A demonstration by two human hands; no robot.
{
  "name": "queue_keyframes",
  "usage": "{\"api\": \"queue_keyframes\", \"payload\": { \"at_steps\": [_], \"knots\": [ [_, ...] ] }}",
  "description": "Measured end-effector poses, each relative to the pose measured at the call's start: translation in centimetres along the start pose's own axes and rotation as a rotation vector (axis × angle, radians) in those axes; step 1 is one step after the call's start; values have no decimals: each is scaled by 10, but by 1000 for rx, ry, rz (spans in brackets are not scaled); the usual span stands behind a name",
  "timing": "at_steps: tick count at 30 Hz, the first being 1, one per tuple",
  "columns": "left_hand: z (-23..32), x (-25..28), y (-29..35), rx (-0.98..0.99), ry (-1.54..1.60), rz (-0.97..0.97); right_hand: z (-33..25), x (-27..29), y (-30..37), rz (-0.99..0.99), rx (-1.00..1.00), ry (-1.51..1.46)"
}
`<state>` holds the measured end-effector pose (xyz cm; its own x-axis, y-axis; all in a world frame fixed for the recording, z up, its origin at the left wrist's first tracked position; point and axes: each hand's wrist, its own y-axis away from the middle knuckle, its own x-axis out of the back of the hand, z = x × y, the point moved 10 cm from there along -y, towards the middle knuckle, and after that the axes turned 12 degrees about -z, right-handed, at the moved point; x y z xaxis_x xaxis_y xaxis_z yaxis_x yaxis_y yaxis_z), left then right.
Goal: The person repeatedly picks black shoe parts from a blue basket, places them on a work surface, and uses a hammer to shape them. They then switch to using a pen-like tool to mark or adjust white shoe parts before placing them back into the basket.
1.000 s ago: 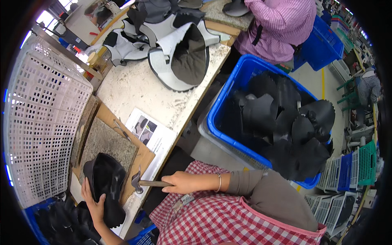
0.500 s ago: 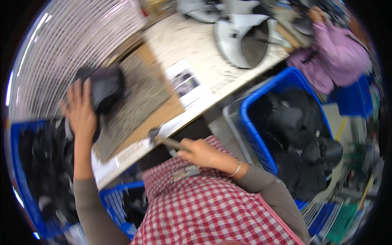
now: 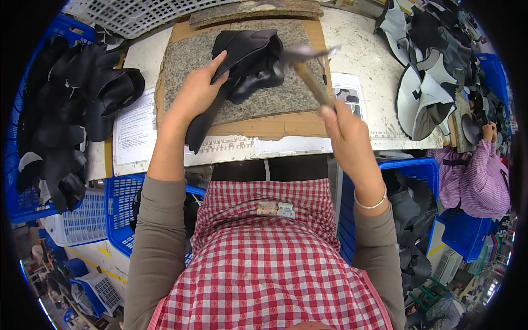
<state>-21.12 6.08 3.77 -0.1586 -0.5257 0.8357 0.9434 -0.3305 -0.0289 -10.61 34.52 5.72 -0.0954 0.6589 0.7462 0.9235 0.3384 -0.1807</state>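
A black leather boot upper [image 3: 242,66] lies on a speckled grey stone slab [image 3: 181,58] on the bench. My left hand [image 3: 199,91] grips it from its left side, finger and thumb showing on the leather. Its shaft hangs toward the bench's near edge. In my right hand [image 3: 349,132] is a hammer [image 3: 313,83], held by its wooden handle. The metal head, smeared by motion, is raised just right of the upper. A tan board [image 3: 280,130] lies beneath the slab.
Blue baskets with black leather pieces stand at the left [image 3: 16,217] and below the bench at the right [image 3: 434,170]. White-and-black pieces [image 3: 426,102] lie on the bench's right. A printed sheet [image 3: 135,132] lies left of the board. A person in pink sleeves [image 3: 476,181] works at far right.
My view has swung toward the slab. The hammer has risen from near my waist to beside the boot upper. My left hand has gone from lying spread on black leather to gripping the upper's side.
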Motion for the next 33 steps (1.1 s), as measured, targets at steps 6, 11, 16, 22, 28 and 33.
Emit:
{"api": "queue_keyframes", "payload": {
  "at_steps": [6, 11, 16, 22, 28, 33],
  "knots": [
    [-7, -5, 9, -56, 48, 50, -31, -30, -77, -138, -33, 349],
    [-18, -9, 9, 30, 214, 23, -17, -25, -75, -118, -149, 327],
    [-22, -10, 8, -40, 181, 45, -16, -49, -80, -250, -17, 352],
    [-26, -10, 11, 47, 204, 46, -14, -59, -72, -187, -190, 137],
    [-28, 16, 74, 245, 29, 124, -7, -113, -53, -404, -137, 157],
    [-56, 63, 293, 524, -204, 382, -6, -65, -19, -269, -63, -20]
  ]
}}
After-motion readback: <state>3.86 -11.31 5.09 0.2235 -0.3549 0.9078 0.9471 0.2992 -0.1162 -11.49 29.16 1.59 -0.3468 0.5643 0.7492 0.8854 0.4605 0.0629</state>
